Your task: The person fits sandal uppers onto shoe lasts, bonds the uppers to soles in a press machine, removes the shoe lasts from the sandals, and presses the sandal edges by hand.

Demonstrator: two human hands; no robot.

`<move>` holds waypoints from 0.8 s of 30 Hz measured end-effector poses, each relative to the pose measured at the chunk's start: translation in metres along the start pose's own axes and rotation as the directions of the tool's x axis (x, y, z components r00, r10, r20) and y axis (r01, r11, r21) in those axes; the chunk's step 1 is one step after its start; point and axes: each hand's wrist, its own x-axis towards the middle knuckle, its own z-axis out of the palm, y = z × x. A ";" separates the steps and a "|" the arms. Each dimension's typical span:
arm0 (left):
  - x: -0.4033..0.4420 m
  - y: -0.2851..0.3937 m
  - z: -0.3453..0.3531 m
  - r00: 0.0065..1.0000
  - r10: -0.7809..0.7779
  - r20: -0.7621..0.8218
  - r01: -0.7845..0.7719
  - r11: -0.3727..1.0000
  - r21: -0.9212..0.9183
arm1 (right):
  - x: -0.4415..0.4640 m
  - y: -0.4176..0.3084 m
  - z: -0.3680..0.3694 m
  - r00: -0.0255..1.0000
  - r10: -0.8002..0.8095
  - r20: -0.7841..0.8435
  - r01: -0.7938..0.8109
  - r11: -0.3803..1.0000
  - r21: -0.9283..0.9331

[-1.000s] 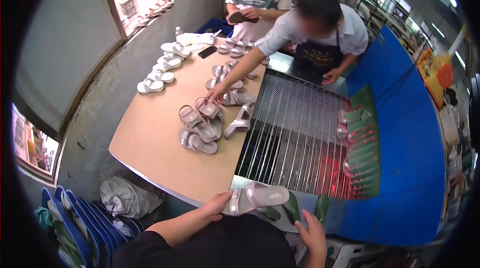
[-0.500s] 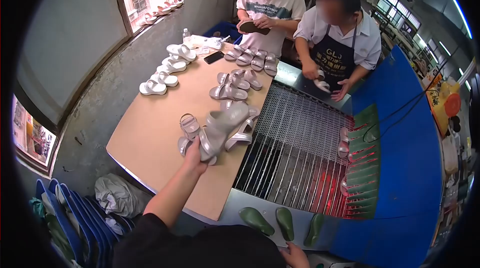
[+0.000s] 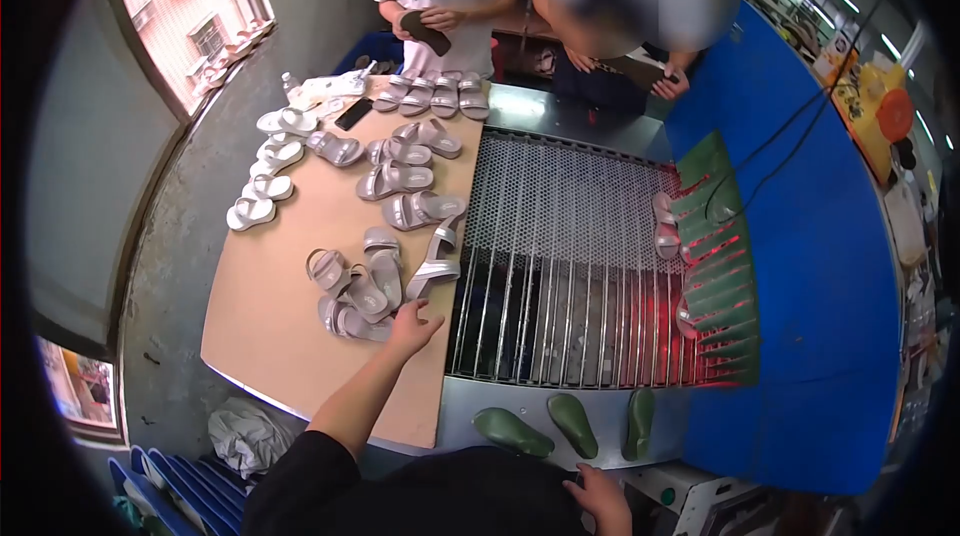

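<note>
My left hand (image 3: 415,328) is over the tan tabletop (image 3: 290,311), fingers apart and holding nothing. Just beyond it stands a grey strapped sandal (image 3: 436,261) at the table's edge. To its left is a cluster of grey sandals (image 3: 370,294), some tilted against each other. Low in the view, my right hand (image 3: 602,498) has its fingers apart and grips nothing. Closest to it are green foot-shaped forms, among them a middle one (image 3: 572,426) and a right one (image 3: 638,424), lying on a metal ledge (image 3: 460,396).
A conveyor (image 3: 570,206) of mesh and rods runs along the table, glowing red near green flaps (image 3: 715,236). White sandals (image 3: 265,191), more grey sandals (image 3: 408,176) and a phone (image 3: 354,114) lie on the table. Opposite, two people hold dark flat pieces. A blue panel (image 3: 800,266) borders the right.
My left hand has let go of the grey sandal it held. A grey sandal now lies beside the white ones. The person at right holds a dark flat piece instead of a sandal.
</note>
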 end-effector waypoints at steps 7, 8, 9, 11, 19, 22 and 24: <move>0.061 0.019 0.014 0.953 0.196 -0.231 -0.046 0.847 0.529 | 0.005 0.027 0.001 0.999 -0.025 -0.035 0.025 0.999 -0.021; 0.074 0.027 0.011 0.986 0.024 -0.164 0.073 0.825 0.561 | 0.002 0.027 -0.003 0.999 -0.008 -0.049 0.006 0.999 -0.039; 0.088 0.015 0.016 0.983 0.093 -0.160 0.029 0.776 0.629 | 0.001 0.028 -0.007 0.998 0.006 -0.064 -0.010 0.998 -0.057; 0.109 -0.010 0.022 0.982 0.106 -0.155 0.020 0.761 0.648 | -0.001 0.031 -0.008 0.997 0.027 -0.068 -0.031 0.998 -0.053; -0.023 0.039 0.051 0.975 0.031 0.219 0.137 0.692 -0.709 | 0.019 -0.033 -0.059 0.942 -0.206 -0.266 0.264 0.942 0.205; -0.151 0.111 0.056 0.947 0.244 0.208 0.013 0.617 -0.786 | 0.030 -0.082 -0.059 0.840 -0.371 -0.396 0.537 0.672 0.510; -0.212 0.133 0.053 0.920 0.196 0.339 0.081 0.752 -0.654 | 0.026 -0.112 -0.068 0.794 -0.450 -0.408 0.593 0.430 0.681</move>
